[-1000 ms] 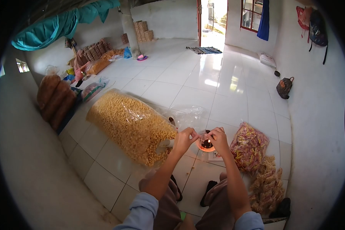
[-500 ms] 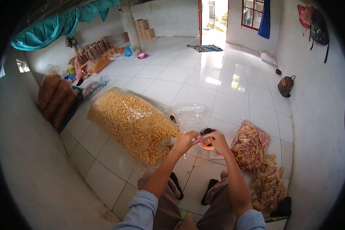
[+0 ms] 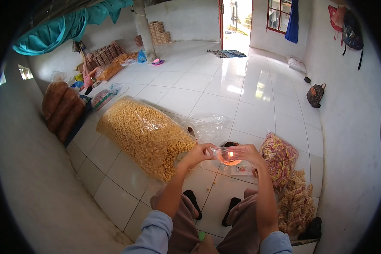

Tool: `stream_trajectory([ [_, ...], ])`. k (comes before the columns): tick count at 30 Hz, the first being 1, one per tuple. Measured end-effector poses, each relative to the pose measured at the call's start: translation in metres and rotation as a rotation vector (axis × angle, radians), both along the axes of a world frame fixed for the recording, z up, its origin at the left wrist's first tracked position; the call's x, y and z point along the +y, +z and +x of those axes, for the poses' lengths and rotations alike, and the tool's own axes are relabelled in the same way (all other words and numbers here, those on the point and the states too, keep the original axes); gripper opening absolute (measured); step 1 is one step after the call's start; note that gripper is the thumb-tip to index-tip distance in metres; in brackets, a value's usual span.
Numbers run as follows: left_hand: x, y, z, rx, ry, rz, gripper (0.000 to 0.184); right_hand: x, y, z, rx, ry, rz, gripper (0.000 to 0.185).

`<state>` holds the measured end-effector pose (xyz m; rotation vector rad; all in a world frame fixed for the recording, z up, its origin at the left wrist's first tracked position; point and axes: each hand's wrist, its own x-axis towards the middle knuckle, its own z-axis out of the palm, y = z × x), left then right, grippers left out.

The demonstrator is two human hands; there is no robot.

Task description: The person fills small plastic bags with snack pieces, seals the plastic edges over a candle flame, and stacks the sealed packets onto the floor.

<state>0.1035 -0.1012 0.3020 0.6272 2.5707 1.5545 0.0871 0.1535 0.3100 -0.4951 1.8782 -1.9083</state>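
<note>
A clear plastic packet (image 3: 220,150) is stretched between my two hands. My left hand (image 3: 201,154) pinches one end of it, with the fingers closed. At the other end, my right hand (image 3: 249,153) grips the plastic, its fingers held long and together. Just below the packet a small flame (image 3: 230,154) burns at a round, orange-lit bowl (image 3: 229,162) with dark contents. Left of my left hand lies a big clear bag of yellow puffed snacks (image 3: 144,135), open towards me. A white card or box (image 3: 240,170) lies below my right hand.
A bag of pink-and-yellow packets (image 3: 278,156) stands on the right, with filled snack packets (image 3: 297,203) nearer me. Crumpled clear plastic (image 3: 211,127) lies ahead. Large brown sacks (image 3: 63,108) lean at the left wall. My feet (image 3: 231,211) are on the tiles.
My hands have moved apart, drawing the packet out between them. The right hand has shifted right and its fingers have straightened. The flame now shows clearly.
</note>
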Motion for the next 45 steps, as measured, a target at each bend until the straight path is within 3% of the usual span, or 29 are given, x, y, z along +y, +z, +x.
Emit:
stream_trajectory([
  [2,-0.009,-0.007,-0.004,-0.116,0.058,0.276,0.019,0.01,-0.002,-0.002,-0.041,-0.022,-0.046,0.028],
  [10,-0.011,-0.009,-0.006,-0.082,0.117,0.343,0.007,0.014,0.003,0.0,-0.109,-0.048,-0.085,0.047],
  [12,-0.009,-0.008,-0.007,-0.082,0.115,0.365,0.009,0.016,0.004,0.001,-0.112,-0.053,-0.11,0.039],
  [14,-0.007,-0.01,-0.007,-0.015,0.121,0.227,0.011,0.015,0.005,0.002,-0.114,-0.056,-0.137,0.032],
  [16,-0.005,-0.01,-0.006,-0.017,0.136,0.241,0.013,0.014,0.007,0.003,-0.127,-0.076,-0.056,0.045],
  [18,-0.005,-0.014,-0.007,-0.024,0.149,0.258,0.015,0.012,0.004,0.003,-0.117,-0.077,-0.077,0.043],
  [21,-0.003,-0.015,-0.009,0.166,0.332,0.107,0.02,0.014,-0.005,0.0,-0.06,-0.076,-0.066,0.038],
  [23,0.009,0.004,0.0,0.883,0.401,-0.178,0.038,0.011,-0.01,-0.002,-0.014,-0.071,-0.034,0.036],
  [26,0.031,0.013,0.015,0.967,0.2,-0.329,0.053,-0.004,-0.011,-0.003,-0.048,-0.012,-0.003,0.032],
  [27,0.029,0.008,0.014,0.96,0.207,-0.326,0.053,-0.008,-0.011,-0.004,-0.039,-0.026,0.001,0.033],
  [29,0.025,-0.012,0.004,0.542,0.08,-0.512,0.048,-0.004,-0.008,-0.004,-0.036,-0.043,0.013,0.034],
  [30,0.014,-0.032,-0.011,0.492,0.101,-0.44,0.041,0.001,-0.006,-0.004,-0.03,-0.079,-0.034,0.034],
  [33,-0.014,-0.013,-0.007,0.43,0.239,-0.465,0.036,0.013,-0.001,-0.001,-0.011,-0.159,-0.104,0.033],
  [34,-0.017,-0.007,-0.004,0.434,0.24,-0.471,0.036,0.016,-0.002,0.001,-0.04,-0.179,-0.103,0.033],
  [36,-0.021,0.002,0.006,0.739,0.398,-0.466,0.047,0.013,-0.004,0.003,-0.072,-0.189,-0.1,0.033],
  [37,-0.015,0.014,0.016,0.737,0.404,-0.469,0.047,0.008,-0.003,0.006,-0.063,-0.16,-0.059,0.032],
  [40,0.017,0.028,0.032,0.843,0.265,-0.364,0.062,-0.011,-0.005,0.012,-0.068,-0.09,-0.03,0.03],
  [42,0.031,0.023,0.036,0.864,0.137,-0.521,0.073,-0.026,-0.006,0.014,-0.077,-0.052,-0.04,0.029],
  [45,0.026,0.012,0.029,0.785,0.147,-0.736,0.067,-0.05,-0.003,0.015,-0.087,0.012,-0.069,0.028],
])
